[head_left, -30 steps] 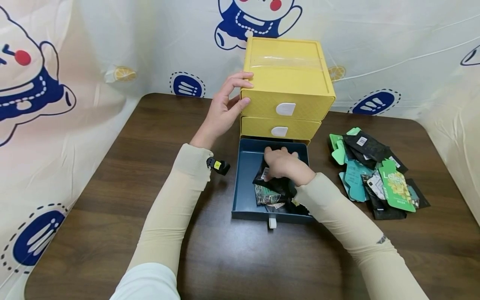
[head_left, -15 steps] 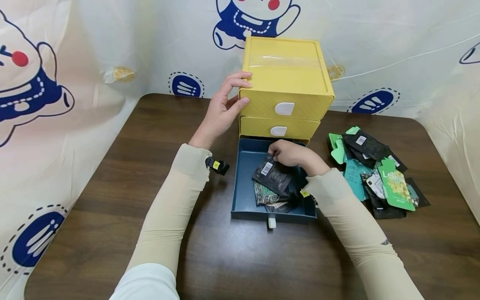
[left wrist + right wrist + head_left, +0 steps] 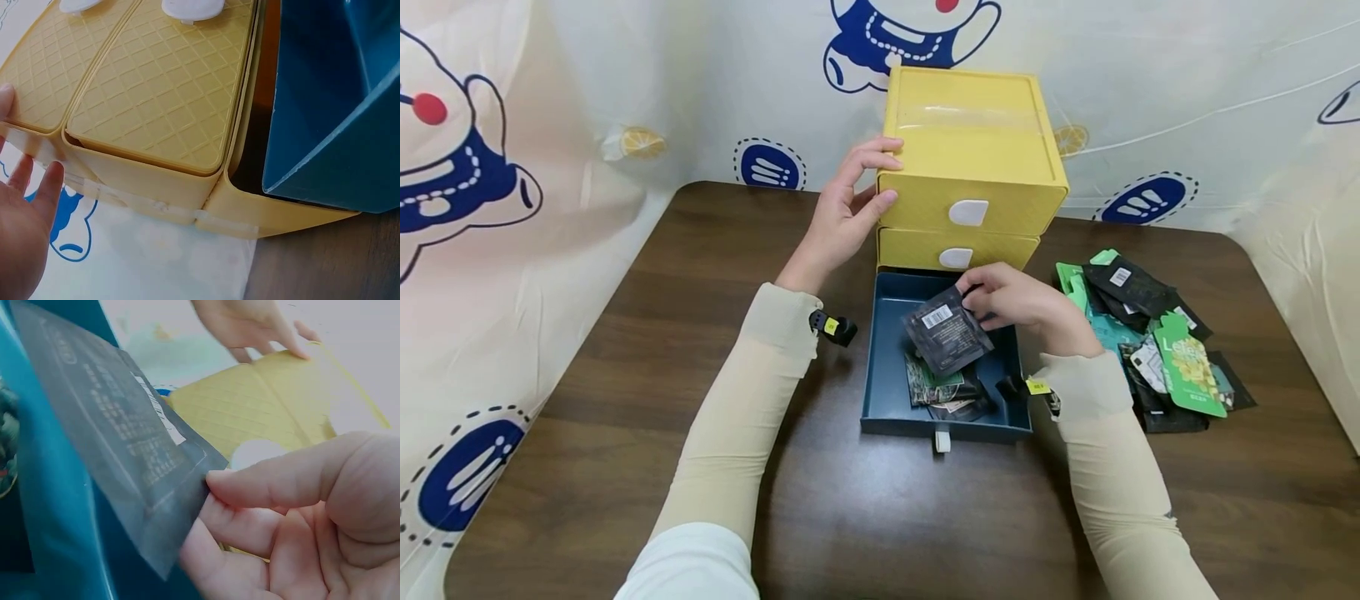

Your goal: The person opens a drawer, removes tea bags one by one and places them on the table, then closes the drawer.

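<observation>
My right hand [image 3: 1026, 304] pinches a corner of a flat black packet [image 3: 953, 340] between thumb and fingers, above the pulled-out blue drawer [image 3: 886, 358]. Small print and a white barcode label mark the side facing up. In the right wrist view, the packet [image 3: 119, 419] hangs tilted from the thumb and fingers. My left hand [image 3: 842, 212] rests against the left side of the yellow drawer box [image 3: 977, 125], thumb at its front edge. Fairly straight fingers touch the box in the left wrist view. Other dark packets [image 3: 951, 387] lie in the drawer, partly beneath the held one.
To the right, a loose pile of black, green and teal packets [image 3: 1191, 367] lies on the brown wooden table [image 3: 865, 517]. Two upper drawers with white tabs [image 3: 968, 212] are closed. A patterned white sheet [image 3: 685, 75] hangs behind the table.
My right hand has pulled back to the right, lifting the black packet off the others in the drawer. The left hand has stayed on the box.
</observation>
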A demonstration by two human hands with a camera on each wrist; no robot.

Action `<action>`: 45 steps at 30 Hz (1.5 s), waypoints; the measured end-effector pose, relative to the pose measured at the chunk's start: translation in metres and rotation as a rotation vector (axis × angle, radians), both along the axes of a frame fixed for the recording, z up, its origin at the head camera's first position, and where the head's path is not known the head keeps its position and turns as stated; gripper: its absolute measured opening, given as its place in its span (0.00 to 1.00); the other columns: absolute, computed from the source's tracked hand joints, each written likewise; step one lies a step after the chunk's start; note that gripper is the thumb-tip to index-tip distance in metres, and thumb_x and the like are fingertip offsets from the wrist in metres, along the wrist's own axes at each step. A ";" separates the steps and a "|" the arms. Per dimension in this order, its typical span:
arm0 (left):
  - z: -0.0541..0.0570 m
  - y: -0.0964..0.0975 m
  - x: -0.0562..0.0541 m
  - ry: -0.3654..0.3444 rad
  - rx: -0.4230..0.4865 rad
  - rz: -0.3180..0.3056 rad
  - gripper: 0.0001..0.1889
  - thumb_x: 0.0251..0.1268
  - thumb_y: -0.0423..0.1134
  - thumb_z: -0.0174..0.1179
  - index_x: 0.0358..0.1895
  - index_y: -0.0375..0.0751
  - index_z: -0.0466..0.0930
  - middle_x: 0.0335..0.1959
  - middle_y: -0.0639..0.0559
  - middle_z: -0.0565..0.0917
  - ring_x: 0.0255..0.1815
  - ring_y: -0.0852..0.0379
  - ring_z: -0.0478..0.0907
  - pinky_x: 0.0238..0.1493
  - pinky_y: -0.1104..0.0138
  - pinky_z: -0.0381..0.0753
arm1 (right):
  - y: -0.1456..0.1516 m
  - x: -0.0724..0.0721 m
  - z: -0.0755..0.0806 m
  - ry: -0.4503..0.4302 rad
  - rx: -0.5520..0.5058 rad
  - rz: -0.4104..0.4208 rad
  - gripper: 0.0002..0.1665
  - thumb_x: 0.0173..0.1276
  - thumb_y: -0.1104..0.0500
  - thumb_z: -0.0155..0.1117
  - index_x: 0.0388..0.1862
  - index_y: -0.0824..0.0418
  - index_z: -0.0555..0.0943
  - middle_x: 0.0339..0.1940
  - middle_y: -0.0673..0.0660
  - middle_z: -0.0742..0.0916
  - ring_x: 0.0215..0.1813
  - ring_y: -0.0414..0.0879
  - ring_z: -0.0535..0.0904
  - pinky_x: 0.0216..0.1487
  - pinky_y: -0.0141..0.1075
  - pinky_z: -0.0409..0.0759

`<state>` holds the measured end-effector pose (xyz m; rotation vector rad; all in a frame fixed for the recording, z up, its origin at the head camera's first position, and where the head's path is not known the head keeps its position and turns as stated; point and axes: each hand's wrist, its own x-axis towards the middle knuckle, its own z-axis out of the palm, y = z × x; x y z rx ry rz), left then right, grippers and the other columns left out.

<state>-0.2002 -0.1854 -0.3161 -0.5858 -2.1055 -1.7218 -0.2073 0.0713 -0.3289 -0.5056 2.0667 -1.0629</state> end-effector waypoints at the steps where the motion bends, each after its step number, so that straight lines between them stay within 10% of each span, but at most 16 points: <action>1: 0.001 0.000 -0.001 -0.002 0.000 0.000 0.14 0.70 0.32 0.58 0.56 0.35 0.73 0.72 0.50 0.69 0.76 0.62 0.60 0.71 0.57 0.72 | 0.003 0.001 0.001 -0.002 -0.019 -0.011 0.13 0.75 0.68 0.48 0.54 0.71 0.73 0.37 0.55 0.84 0.38 0.44 0.79 0.41 0.35 0.84; 17: 0.021 0.004 0.016 -0.034 -0.006 0.015 0.13 0.72 0.29 0.55 0.56 0.30 0.71 0.72 0.44 0.68 0.77 0.61 0.59 0.72 0.53 0.71 | 0.076 0.003 0.025 0.007 -0.218 -0.258 0.06 0.77 0.63 0.51 0.50 0.62 0.71 0.33 0.45 0.86 0.34 0.38 0.82 0.41 0.27 0.86; 33: 0.021 0.005 0.021 -0.023 0.019 -0.003 0.13 0.71 0.27 0.54 0.55 0.28 0.70 0.71 0.41 0.68 0.78 0.59 0.58 0.69 0.54 0.74 | 0.178 0.004 0.013 -0.201 -0.833 -0.816 0.12 0.73 0.74 0.51 0.38 0.61 0.79 0.34 0.56 0.88 0.29 0.47 0.86 0.31 0.34 0.88; 45: 0.000 0.001 0.001 0.010 0.008 -0.002 0.13 0.71 0.30 0.56 0.55 0.34 0.73 0.72 0.48 0.69 0.77 0.62 0.58 0.66 0.55 0.76 | 0.212 -0.001 -0.010 -0.275 -0.725 -1.081 0.12 0.71 0.72 0.57 0.32 0.58 0.83 0.30 0.53 0.87 0.29 0.45 0.85 0.30 0.35 0.88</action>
